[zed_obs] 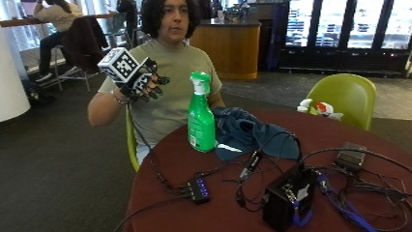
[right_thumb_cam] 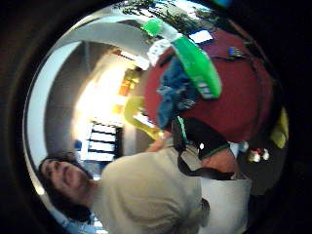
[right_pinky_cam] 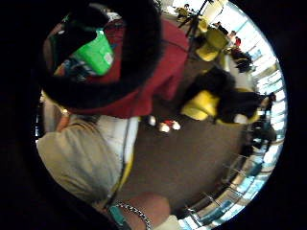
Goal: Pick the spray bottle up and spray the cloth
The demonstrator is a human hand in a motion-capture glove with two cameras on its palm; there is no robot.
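Meanwhile, the gloved right hand (zed_obs: 147,84) hangs raised beside the person's shoulder, fingers loosely curled on nothing, well apart from the upright green spray bottle (zed_obs: 201,116) touching the blue cloth (zed_obs: 248,135) on the round table (zed_obs: 174,164).

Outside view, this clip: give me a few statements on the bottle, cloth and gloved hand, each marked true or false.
1. The bottle stands upright on the table. True.
2. The right hand has its grip on the bottle. False: it is raised beside the person's shoulder, apart from the bottle, holding nothing.
3. The cloth lies beside the bottle on the table. True.
4. The cloth is red. False: it is dark blue; the table is red.
5. The bottle is green with a white sprayer. True.
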